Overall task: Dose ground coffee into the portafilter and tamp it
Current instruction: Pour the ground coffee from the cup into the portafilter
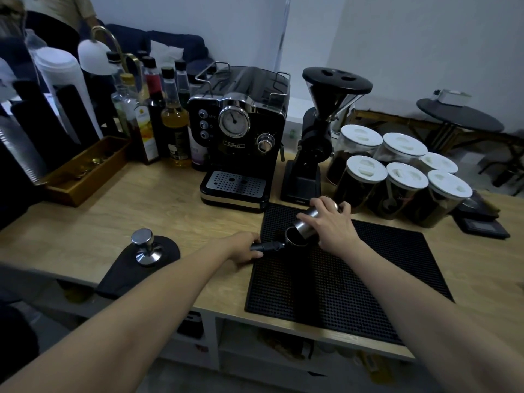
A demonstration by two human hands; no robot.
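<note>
The portafilter [295, 239] rests on the black rubber mat [354, 282], its basket open upward and its black handle pointing left. My left hand [244, 249] grips that handle. My right hand [330, 224] holds a steel dosing cup [307, 223], tipped mouth-down over the basket so its rim touches the basket edge. I cannot see the coffee inside the cup. A steel tamper [145, 247] stands upright on a black tamping pad [141, 265] to the left, apart from both hands.
Behind the mat stand a black espresso machine [241, 137] and a black grinder [314, 143]. Several white-lidded jars [397, 177] sit at the right, a scale [482, 222] beyond them. Syrup bottles [170, 123] and a wooden tray [85, 171] fill the back left.
</note>
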